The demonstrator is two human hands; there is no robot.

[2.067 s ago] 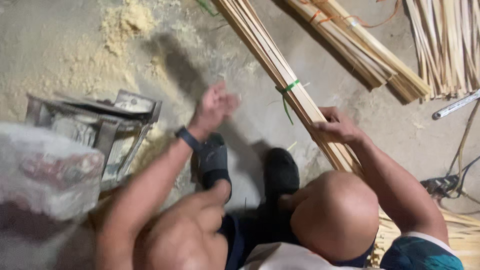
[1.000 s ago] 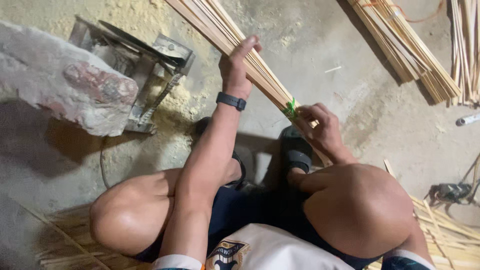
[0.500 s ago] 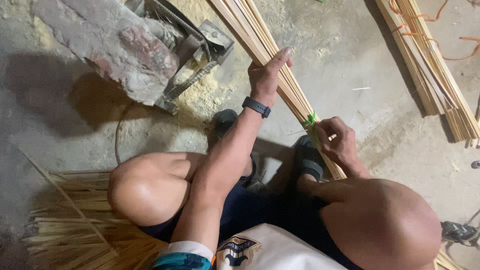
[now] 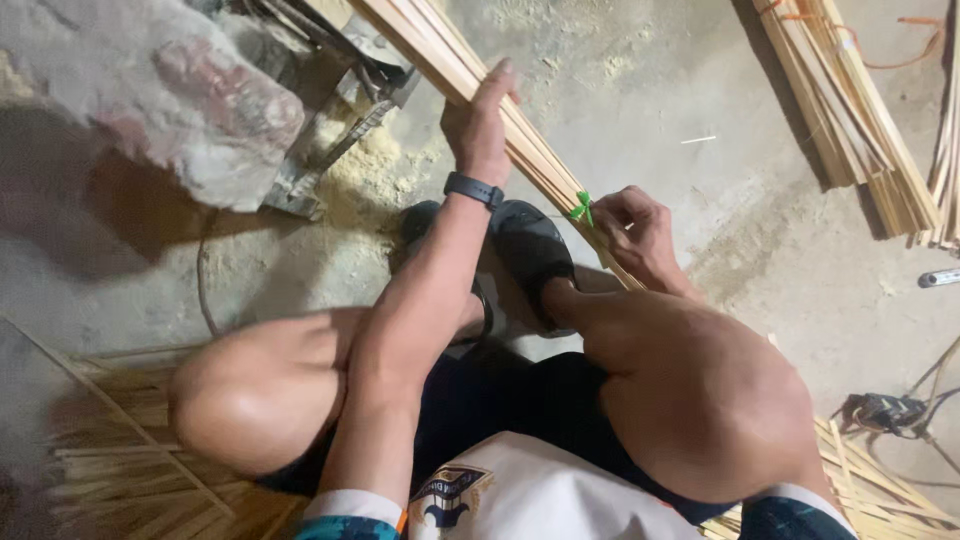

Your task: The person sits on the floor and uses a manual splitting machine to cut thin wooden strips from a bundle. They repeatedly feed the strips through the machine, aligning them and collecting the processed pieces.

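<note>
A long bundle of thin pale bamboo strips runs diagonally from the top centre down past my knees, tied with a green band. My left hand, with a dark band on its wrist, grips the bundle higher up. Lower down, my right hand holds the bundle right beside the green band. I am squatting, with my black sandals on the concrete floor under the bundle.
A metal machine with a cloth-covered block stands at the upper left, sawdust around it. More strip bundles lie at the upper right, loose strips at the lower left and lower right. A cable and plug lie at right.
My left hand went from open above the floor to gripping the bundle. The bundle has slid toward the machine, and my right hand stays by the green band.
</note>
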